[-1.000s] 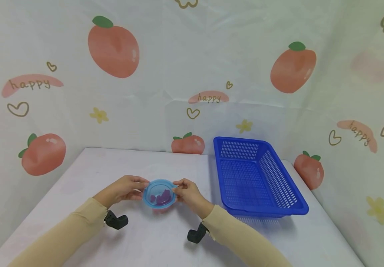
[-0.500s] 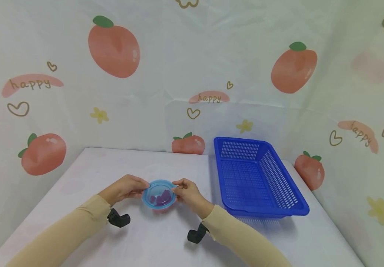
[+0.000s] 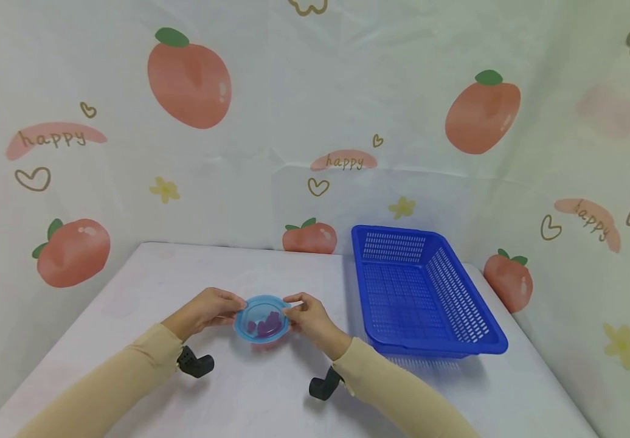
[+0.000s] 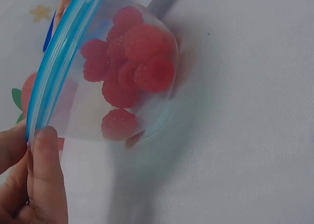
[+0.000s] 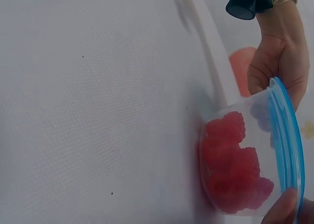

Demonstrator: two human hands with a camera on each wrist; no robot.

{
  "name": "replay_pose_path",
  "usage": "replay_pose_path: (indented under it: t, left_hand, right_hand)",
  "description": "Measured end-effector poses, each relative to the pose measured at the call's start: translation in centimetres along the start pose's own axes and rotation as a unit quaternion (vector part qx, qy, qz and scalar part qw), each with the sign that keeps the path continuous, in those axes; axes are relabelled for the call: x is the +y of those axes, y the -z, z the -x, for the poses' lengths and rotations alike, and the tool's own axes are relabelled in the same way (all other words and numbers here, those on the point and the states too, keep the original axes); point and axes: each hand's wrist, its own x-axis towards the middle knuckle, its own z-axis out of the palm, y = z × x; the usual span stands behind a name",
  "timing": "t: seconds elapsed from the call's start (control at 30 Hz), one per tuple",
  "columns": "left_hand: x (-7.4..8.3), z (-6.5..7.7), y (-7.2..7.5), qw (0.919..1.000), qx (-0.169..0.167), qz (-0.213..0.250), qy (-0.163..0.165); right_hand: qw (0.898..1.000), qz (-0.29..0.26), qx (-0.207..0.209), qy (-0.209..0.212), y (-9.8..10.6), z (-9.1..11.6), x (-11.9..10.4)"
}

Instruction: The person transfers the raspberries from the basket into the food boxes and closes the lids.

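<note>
A small round tub [image 4: 73, 118] of clear plastic with a blue lid [image 3: 263, 302] stands upright on the white cloth, between both hands in the head view. Several red raspberries [image 4: 121, 62] show through its wall in both wrist views; through the lid they look purple. The left hand [image 3: 208, 311] pinches the lid's rim at the left side, thumb and fingers at the edge in the left wrist view. At the opposite side, the right hand [image 3: 311, 319] pinches the rim near its small tab. The lid sits on the tub all around where it shows.
A big blue plastic basket [image 3: 402, 298] with slotted walls stands on the right of the table [image 3: 156, 274], just beyond the right forearm. Behind hangs a white cloth [image 3: 271, 91] printed with fruit. Each wrist carries a black camera mount [image 3: 196, 363].
The left hand has shifted slightly right and its grip has closed in on the lid's edge. The tub, the right hand and the basket stay practically where they were.
</note>
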Motion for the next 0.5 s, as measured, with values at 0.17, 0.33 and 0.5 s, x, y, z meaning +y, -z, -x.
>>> replay_pose_path:
  t: [0.17,0.33,0.5]
  left_hand:
    - [-0.3,0.1,-0.1,1.0000,-0.001,-0.007,-0.001]
    - [-0.3,0.3,0.1,0.9997,-0.010,-0.022,-0.006]
    - [0.7,0.6,0.5,0.9911,0.018,-0.120,-0.054]
  right_hand:
    - [1.000,0.002,-0.012,0.001,0.3,0.0,0.1]
    - [1.000,0.022,-0.005,0.010,0.6,0.2,0.0]
    - [0.992,0.110,0.025,0.049,1.0,1.1,-1.1]
